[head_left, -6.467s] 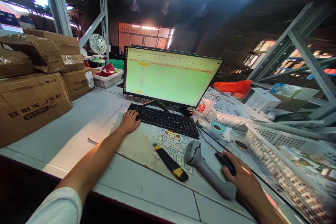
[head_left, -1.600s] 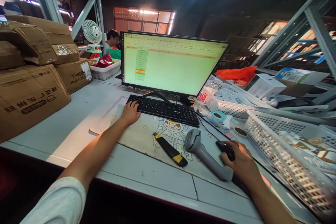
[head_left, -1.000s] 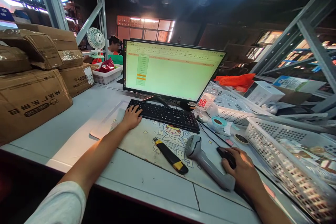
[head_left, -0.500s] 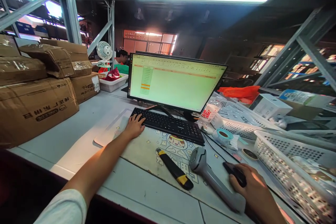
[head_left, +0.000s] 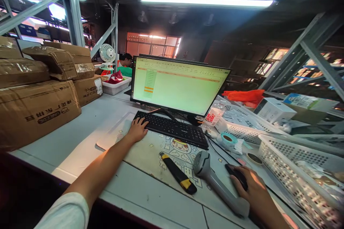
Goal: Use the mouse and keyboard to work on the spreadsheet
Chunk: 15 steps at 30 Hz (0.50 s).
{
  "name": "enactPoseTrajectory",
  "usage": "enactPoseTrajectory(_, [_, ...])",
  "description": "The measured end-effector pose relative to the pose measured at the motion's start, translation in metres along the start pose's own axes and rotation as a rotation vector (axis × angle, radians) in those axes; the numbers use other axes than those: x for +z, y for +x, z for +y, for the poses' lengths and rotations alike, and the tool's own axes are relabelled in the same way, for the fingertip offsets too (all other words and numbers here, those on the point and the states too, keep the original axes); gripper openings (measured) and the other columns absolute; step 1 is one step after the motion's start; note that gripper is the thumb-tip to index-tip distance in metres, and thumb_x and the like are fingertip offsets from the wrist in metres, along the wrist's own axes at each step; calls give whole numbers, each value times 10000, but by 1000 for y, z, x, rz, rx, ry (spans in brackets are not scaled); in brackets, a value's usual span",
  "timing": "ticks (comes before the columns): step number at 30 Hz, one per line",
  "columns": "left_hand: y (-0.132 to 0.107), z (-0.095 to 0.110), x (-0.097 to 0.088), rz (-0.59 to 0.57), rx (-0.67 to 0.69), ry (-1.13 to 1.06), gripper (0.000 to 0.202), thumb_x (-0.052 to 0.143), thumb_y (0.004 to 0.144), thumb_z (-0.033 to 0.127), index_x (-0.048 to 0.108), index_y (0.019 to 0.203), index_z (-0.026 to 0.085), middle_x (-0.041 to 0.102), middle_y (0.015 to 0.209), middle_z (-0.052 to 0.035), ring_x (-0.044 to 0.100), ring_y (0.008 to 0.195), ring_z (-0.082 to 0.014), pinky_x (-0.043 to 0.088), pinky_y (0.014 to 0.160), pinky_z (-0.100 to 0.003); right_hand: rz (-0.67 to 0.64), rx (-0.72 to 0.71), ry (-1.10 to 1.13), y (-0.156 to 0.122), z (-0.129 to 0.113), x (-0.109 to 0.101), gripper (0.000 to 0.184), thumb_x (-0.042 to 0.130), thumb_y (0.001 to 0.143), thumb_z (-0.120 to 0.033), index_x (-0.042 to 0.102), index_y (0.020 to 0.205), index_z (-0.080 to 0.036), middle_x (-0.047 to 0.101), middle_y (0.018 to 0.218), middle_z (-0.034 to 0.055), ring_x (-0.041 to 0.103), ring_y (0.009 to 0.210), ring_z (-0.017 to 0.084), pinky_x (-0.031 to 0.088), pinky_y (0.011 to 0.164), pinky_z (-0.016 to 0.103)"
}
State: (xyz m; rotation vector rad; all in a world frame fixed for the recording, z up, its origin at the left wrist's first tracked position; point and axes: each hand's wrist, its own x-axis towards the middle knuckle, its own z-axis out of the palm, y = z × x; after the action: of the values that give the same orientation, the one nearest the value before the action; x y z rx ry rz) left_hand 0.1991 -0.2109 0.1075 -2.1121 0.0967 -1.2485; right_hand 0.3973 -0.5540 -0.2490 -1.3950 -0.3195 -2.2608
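Note:
My left hand rests on the left end of the black keyboard, fingers spread over the keys. On the right, my right hand is wrapped round a black computer mouse. Just left of the mouse lies a grey barcode scanner. A black and yellow utility knife lies on the printed desk mat. Behind the keyboard stands a monitor showing a spreadsheet with one column shaded and a few orange cells.
Cardboard boxes are stacked on the left. A white basket and a small fan stand behind them. White baskets, a tape roll and a plastic cup crowd the right side. A person is beyond the monitor.
My right hand and the mouse have shifted slightly left in view, along with a small camera movement. My left hand stays on the keyboard.

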Motion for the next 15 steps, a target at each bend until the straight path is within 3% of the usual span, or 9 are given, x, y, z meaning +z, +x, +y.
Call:
enactPoseTrajectory(8, [0, -2, 2, 32, 17, 11, 569, 441, 1102, 436, 450, 1658, 311, 284, 1719, 7, 232, 1586, -302, 198, 1299, -459, -14, 26, -10, -12, 7, 8, 390, 458, 1082, -460, 597, 1194, -113, 629, 1126, 152, 661, 998, 302, 593, 840, 485])
enactPoseTrajectory(10, [0, -2, 3, 30, 4, 22, 572, 454, 1099, 438, 454, 1657, 311, 285, 1719, 9, 232, 1586, -300, 200, 1298, -451, -83, 136, 22, -16, 4, 7, 466, 460, 1059, -507, 622, 1233, -107, 630, 1180, 157, 667, 1054, 313, 588, 900, 488])
enactPoseTrajectory(15, [1, -3, 2, 20, 9, 58, 570, 439, 1106, 443, 450, 1659, 307, 289, 1714, 16, 233, 1576, -303, 216, 1287, -453, -392, 589, 174, -11, -14, -10, 636, 401, 935, -594, 653, 1344, -178, 553, 1413, 113, 644, 1215, 310, 552, 1036, 485])
